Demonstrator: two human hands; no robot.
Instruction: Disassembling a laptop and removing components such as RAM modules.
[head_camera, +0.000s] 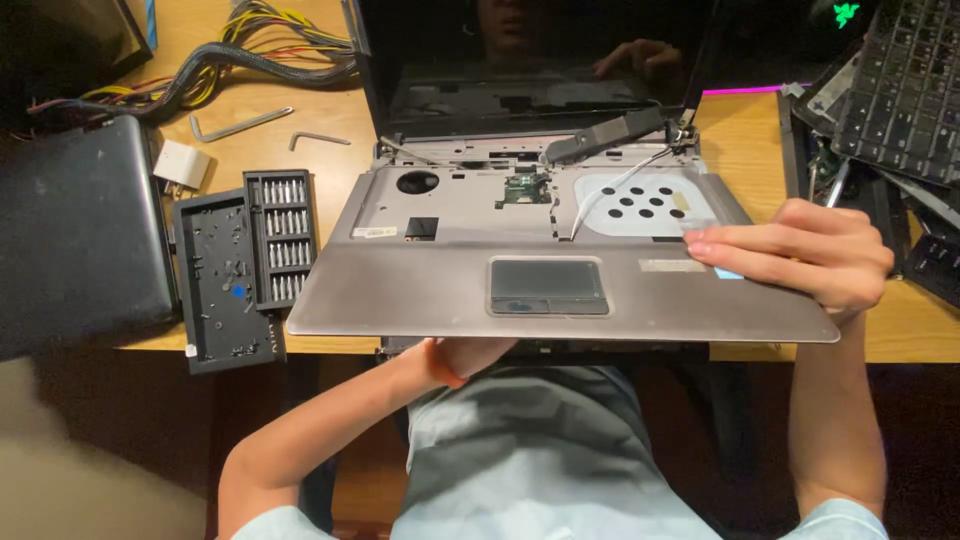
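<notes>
Laptop palm-rest cover (450, 300) sits mid-frame, lifted at its front edge off the wooden desk (250, 150). Our right hand (800, 250), at right of frame, grips the cover's right edge, fingers flat on top. Our left hand (465, 355) reaches under the front edge, lower centre; we cannot tell its grip. Screwdriver bit case (245, 265) lies left.

Single head view, looking steeply down from above my chest, close over the opened laptop (560, 270) and wooden desk (300, 150); no second view.
</notes>
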